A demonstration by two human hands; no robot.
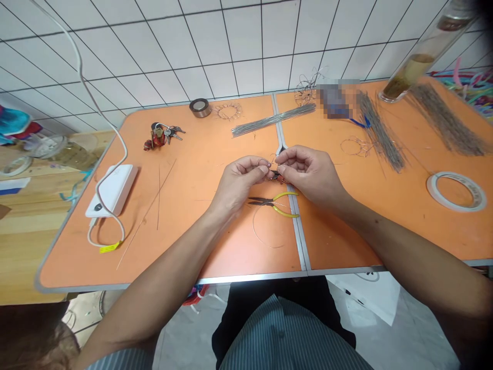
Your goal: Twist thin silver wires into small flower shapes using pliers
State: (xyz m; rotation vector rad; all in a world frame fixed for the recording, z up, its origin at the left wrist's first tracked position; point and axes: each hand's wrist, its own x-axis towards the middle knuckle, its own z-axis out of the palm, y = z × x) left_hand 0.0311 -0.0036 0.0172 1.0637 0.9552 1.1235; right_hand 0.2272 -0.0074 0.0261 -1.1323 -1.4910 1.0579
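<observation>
Over the middle of the orange table, my left hand and my right hand almost meet at the fingertips. Both are closed in a pinch on a thin wire, which shows as a small loop between them; its exact shape is too fine to make out. Just below the fingers lies a dark tool with reddish parts, partly covered by my hands. Nearer to me rest pliers with yellow handles, jaws pointing left. A curved piece of thin wire lies by them.
Left are a white power bank with a cable, keys and loose wires. Behind lie dark tape and a wire bundle. Right are more wire bundles, a white tape roll and a tall clear bottle.
</observation>
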